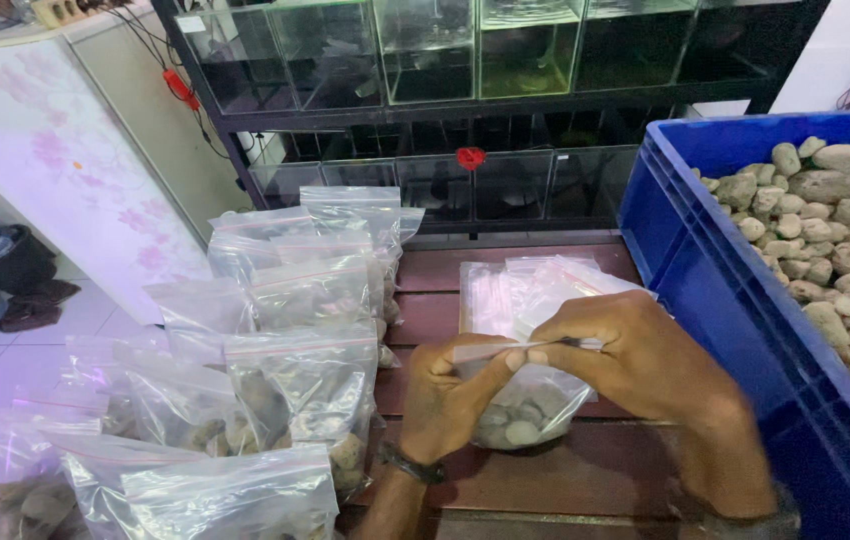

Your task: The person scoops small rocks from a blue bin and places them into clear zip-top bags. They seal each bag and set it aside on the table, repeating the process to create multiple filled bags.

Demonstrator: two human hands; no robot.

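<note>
Bench (545, 480) hemmed: filled bags (285, 380) left, blue crate (735, 300) right. Left hand (450, 395) and right hand (635, 355) pinching zip bag (525, 405) top at bench middle.

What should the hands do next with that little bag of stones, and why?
Probably slide the pinching fingers along the strip to finish closing it. Both the left hand and right hand pinch the top edge of the clear bag, which already holds stones, and filled bags of the same kind stand beside it.
</note>
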